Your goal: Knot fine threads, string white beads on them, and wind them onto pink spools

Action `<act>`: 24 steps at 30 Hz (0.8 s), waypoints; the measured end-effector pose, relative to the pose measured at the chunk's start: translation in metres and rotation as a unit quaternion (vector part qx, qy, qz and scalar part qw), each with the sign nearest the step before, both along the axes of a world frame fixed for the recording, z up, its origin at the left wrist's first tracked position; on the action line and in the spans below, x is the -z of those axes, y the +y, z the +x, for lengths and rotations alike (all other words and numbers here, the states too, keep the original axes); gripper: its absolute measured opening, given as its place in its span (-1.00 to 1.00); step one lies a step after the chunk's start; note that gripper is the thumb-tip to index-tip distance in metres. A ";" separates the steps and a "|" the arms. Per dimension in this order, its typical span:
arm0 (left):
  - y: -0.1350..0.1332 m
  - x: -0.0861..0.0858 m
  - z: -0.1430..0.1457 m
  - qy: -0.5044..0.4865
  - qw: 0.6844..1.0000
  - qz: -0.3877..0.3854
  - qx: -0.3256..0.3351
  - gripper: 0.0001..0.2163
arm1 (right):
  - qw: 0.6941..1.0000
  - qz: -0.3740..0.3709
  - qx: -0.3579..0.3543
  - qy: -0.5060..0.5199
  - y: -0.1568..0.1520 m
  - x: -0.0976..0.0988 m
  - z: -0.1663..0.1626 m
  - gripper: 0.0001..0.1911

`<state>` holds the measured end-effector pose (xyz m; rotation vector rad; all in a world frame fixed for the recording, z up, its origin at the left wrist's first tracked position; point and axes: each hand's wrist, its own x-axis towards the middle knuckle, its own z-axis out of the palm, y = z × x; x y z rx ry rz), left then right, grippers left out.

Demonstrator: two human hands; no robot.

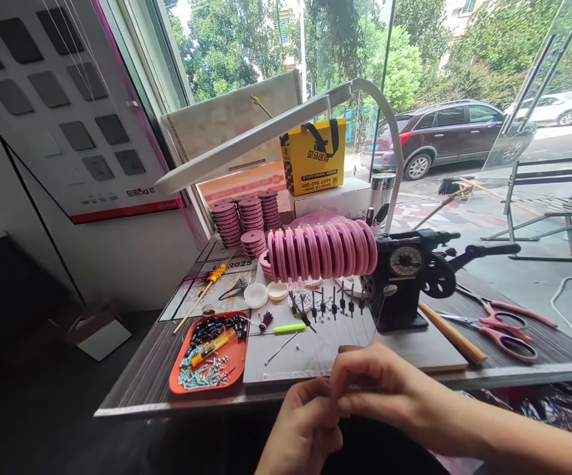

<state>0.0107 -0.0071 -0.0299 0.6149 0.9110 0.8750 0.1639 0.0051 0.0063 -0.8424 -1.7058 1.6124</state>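
Note:
My left hand (pixel 308 422) and my right hand (pixel 377 386) meet at the front edge of the table, fingertips pinched together. What they pinch is too fine or too hidden to make out. Just beyond them, thin clear strands trail down from a row of small black stoppers with stems (pixel 334 307) on the pale board (pixel 276 369). A row of pink spools (pixel 322 251) sits on the shaft of a black hand-cranked winder (pixel 399 284). Near my left hand lie a green-handled tool (pixel 289 328) and a thin metal needle-like tool (pixel 280 349).
At the left, an orange tray (pixel 173 369) holds black pieces, small metal parts and a yellow lighter-like item. Two scissors (pixel 506 330) and a wooden handle (pixel 454 333) lie on the right. Stacked spools (pixel 251 218), a yellow bag (pixel 315 158) and a white lamp arm (pixel 266 132) stand behind.

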 end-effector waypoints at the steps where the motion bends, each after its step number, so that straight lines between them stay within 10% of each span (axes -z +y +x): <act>1: 0.000 0.000 0.000 0.001 1.000 0.003 0.002 -0.83 | 1.000 -0.005 -0.005 0.001 0.000 -0.001 0.000 -0.87; 6: 0.000 -0.001 0.000 0.092 0.985 0.149 -0.006 -0.74 | 0.995 -0.061 -0.020 0.076 0.008 0.001 -0.004 -0.83; 15: -0.007 0.016 0.008 0.305 0.857 0.383 -0.162 -0.78 | 0.984 -0.101 0.073 0.125 0.014 0.004 -0.006 -0.76; 24: -0.010 0.025 0.014 0.507 0.549 0.615 -0.253 -0.82 | 0.986 -0.110 0.101 0.075 0.017 -0.006 -0.008 -0.76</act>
